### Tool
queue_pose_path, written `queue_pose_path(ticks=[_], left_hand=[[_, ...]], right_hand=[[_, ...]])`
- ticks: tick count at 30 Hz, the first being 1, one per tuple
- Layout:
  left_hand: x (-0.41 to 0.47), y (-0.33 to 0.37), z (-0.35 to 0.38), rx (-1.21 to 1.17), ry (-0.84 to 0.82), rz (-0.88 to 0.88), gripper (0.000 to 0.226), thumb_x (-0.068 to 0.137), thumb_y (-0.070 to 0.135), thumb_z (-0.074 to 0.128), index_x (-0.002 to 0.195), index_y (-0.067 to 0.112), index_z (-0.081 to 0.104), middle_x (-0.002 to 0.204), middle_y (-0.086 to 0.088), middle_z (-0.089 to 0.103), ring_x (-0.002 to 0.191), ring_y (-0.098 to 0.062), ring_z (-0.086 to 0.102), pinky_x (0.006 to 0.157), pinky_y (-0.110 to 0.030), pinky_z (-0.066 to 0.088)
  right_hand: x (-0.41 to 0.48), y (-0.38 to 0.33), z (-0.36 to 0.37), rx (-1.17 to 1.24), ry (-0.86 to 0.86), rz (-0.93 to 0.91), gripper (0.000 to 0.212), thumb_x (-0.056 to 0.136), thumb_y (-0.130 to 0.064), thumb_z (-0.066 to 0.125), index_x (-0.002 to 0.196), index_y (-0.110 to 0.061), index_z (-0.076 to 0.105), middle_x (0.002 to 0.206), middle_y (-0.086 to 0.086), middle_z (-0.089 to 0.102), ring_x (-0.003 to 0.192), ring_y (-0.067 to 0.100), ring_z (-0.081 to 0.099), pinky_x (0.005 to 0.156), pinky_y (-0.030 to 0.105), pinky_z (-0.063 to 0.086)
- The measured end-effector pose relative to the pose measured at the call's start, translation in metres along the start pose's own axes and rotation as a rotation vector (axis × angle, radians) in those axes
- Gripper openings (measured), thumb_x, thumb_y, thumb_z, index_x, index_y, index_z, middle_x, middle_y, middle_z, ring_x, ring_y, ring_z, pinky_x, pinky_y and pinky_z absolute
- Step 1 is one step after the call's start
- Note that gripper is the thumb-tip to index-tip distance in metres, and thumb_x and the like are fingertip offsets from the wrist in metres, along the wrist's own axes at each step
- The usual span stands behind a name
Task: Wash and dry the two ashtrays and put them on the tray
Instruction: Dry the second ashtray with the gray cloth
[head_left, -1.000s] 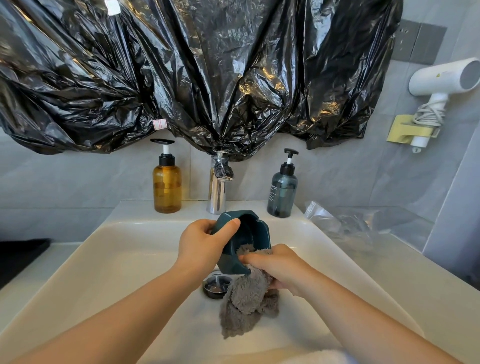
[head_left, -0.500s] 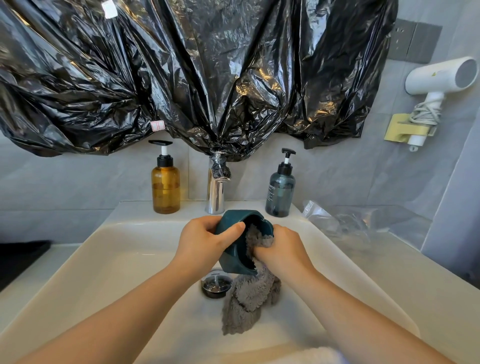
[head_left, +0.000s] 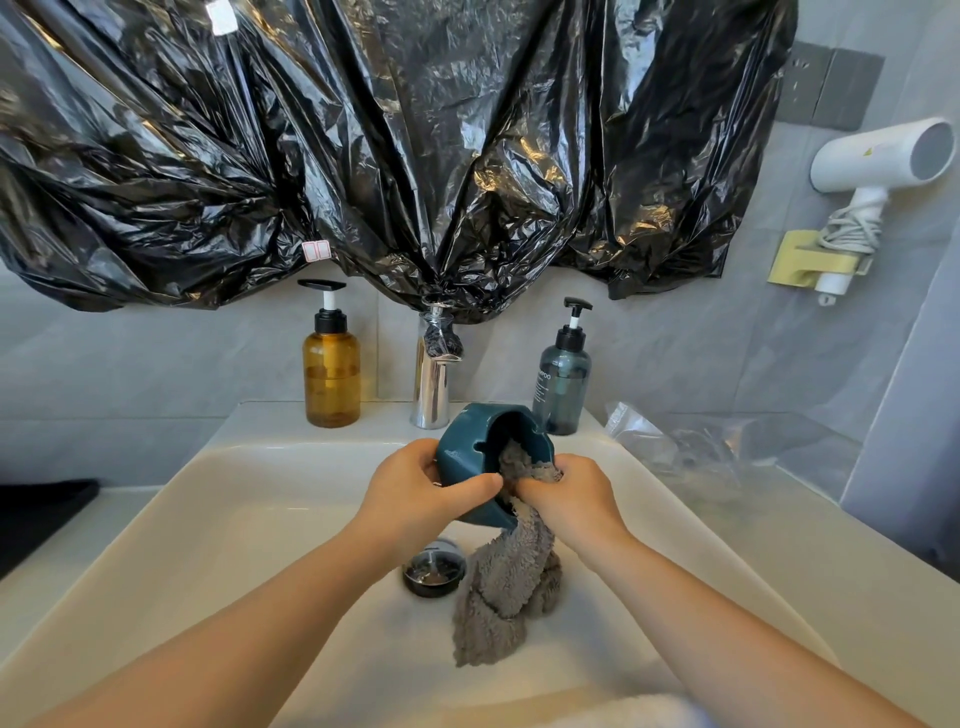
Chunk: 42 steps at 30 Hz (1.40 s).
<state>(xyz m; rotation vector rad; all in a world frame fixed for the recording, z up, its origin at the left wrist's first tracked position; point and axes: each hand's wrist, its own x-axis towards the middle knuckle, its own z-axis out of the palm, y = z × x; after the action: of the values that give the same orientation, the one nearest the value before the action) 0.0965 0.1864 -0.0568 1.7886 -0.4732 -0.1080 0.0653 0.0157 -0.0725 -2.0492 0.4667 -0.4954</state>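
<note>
A dark teal ashtray (head_left: 470, 447) is held tilted on its side above the white sink (head_left: 249, 519), its opening facing right. My left hand (head_left: 421, 491) grips its lower rim and outer wall. My right hand (head_left: 569, 496) presses a grey fluffy cloth (head_left: 506, 587) into the bowl of the ashtray; the rest of the cloth hangs down into the basin. Only this one ashtray is in view, and no tray shows.
A chrome faucet (head_left: 431, 384) stands behind the ashtray, between an amber pump bottle (head_left: 331, 376) and a grey-blue pump bottle (head_left: 562, 387). The dark drain plug (head_left: 434, 571) lies under my hands. Crumpled clear plastic (head_left: 675, 441) sits on the right counter. Black plastic sheeting hangs above.
My right hand has pushed the cloth from the ashtray's lower edge up into its bowl. My left hand has turned the ashtray so its opening faces more to the right.
</note>
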Motion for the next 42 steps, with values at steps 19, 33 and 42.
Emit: queue_pose_path(ticks=[19, 33, 42], left_hand=[[0.0, 0.003, -0.017, 0.103, 0.064, 0.027, 0.058, 0.075, 0.05, 0.072, 0.122, 0.02, 0.055, 0.095, 0.001, 0.072, 0.084, -0.012, 0.07, 0.075, -0.031, 0.06], [-0.004, 0.01, -0.015, 0.261, 0.112, 0.126, 0.023, 0.071, 0.042, 0.071, 0.08, 0.021, 0.067, 0.065, 0.005, 0.066, 0.06, -0.008, 0.06, 0.05, -0.019, 0.044], [-0.003, 0.011, -0.022, 0.269, 0.058, 0.134, 0.029, 0.075, 0.046, 0.072, 0.084, 0.019, 0.069, 0.074, -0.003, 0.071, 0.071, -0.017, 0.068, 0.061, -0.034, 0.056]], right_hand=[[-0.008, -0.004, -0.003, -0.136, -0.052, -0.149, 0.018, 0.082, -0.015, 0.067, 0.067, -0.008, 0.058, 0.062, 0.002, 0.056, 0.059, 0.016, 0.052, 0.052, 0.027, 0.034], [-0.01, -0.005, -0.001, -0.227, -0.096, -0.141, 0.021, 0.075, -0.029, 0.076, 0.089, -0.015, 0.067, 0.083, 0.001, 0.069, 0.076, 0.014, 0.063, 0.056, 0.025, 0.043], [-0.014, -0.009, -0.006, -0.235, -0.104, -0.269, 0.026, 0.082, -0.019, 0.067, 0.108, -0.022, 0.061, 0.098, -0.004, 0.067, 0.087, 0.012, 0.061, 0.068, 0.023, 0.047]])
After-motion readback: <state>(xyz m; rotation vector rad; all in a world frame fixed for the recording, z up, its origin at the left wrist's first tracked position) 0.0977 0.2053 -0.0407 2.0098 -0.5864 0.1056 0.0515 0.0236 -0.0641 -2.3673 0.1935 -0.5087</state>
